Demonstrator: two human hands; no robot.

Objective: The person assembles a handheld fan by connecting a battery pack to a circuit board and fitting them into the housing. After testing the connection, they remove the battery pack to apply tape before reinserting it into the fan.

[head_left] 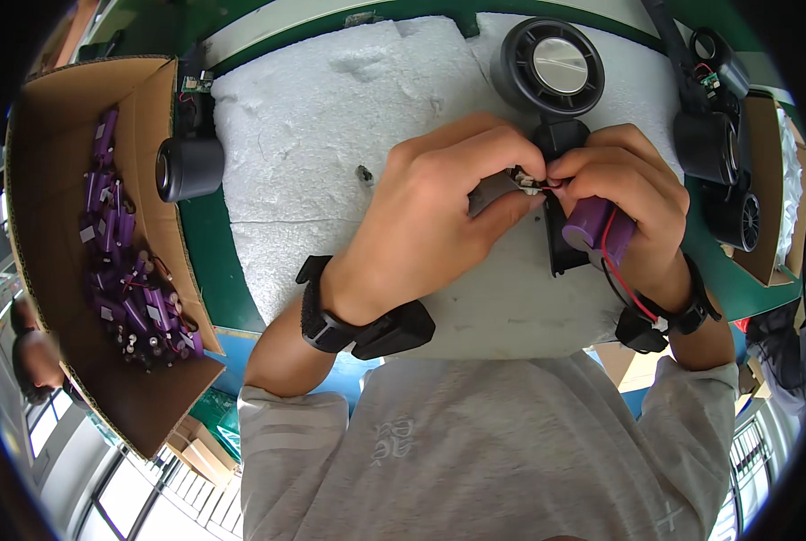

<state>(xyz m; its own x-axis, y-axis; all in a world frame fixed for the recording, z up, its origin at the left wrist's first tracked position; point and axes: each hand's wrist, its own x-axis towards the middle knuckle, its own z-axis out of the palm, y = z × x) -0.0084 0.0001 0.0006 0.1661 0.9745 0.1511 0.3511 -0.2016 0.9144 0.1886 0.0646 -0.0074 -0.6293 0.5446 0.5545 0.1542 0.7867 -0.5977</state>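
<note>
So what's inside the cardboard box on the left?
The cardboard box holds a pile of purple cylindrical battery cells with thin wires. Whatever lies under the pile is covered, and so is the box's bottom there.

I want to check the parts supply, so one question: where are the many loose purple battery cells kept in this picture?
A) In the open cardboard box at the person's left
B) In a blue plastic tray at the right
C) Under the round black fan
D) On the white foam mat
A: the purple battery cells lie heaped inside the open cardboard box at the person's left; only one purple cell is in the right hand.

box (78, 298) of battery cells (128, 270) far left | foam pad (331, 135) centre | round fan (552, 65) behind hands (529, 207)
</note>
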